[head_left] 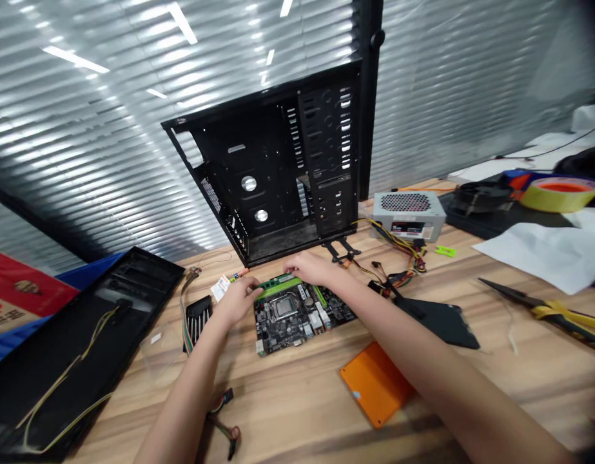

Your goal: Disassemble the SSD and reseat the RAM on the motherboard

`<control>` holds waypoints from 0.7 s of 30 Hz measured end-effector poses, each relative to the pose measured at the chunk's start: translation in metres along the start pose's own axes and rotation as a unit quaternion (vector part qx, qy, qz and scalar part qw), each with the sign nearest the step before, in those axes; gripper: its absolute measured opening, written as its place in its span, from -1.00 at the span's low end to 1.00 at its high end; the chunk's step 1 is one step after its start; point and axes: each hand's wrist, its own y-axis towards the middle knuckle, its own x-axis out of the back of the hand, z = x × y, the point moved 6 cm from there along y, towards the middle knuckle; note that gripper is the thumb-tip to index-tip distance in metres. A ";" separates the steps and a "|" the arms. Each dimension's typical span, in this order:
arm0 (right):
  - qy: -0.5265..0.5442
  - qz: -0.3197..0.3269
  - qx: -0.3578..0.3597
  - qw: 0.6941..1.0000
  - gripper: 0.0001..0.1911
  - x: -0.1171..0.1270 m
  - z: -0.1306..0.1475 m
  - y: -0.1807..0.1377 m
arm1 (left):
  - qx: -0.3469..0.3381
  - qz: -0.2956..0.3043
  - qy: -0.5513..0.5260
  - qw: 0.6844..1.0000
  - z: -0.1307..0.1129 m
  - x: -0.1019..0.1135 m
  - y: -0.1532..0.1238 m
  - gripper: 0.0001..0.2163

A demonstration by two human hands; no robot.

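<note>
A black motherboard [297,312] with green slots lies flat on the wooden table, its bare processor [283,307] showing in the socket. Along its far edge runs a green RAM stick [276,281]. My left hand [240,298] grips the stick's left end, fingers bent and thumb over the board's corner. At the other end, the fingers of my right hand [304,265] are closed on the stick, partly hidden behind the hand. Whether the stick is fully seated in its slot I cannot tell. My right forearm crosses over the board's right part.
Behind the board stands an open black computer case [273,174]. A power supply [408,216] with cables sits right of it. Nearby are an orange plate [374,385], a black drive-like slab [439,322], pliers [543,306], a screwdriver bit set [198,319] and a black case panel [89,348].
</note>
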 end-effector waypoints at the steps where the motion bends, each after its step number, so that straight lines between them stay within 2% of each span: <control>1: -0.002 -0.001 -0.001 1.000 -0.66 0.000 0.000 0.000 | -0.003 0.002 0.008 1.000 0.000 -0.002 0.000 -0.83; 21: -0.037 0.004 0.018 0.999 -0.60 0.005 0.005 -0.002 | 0.027 -0.002 0.105 0.994 -0.015 0.001 -0.006 -0.80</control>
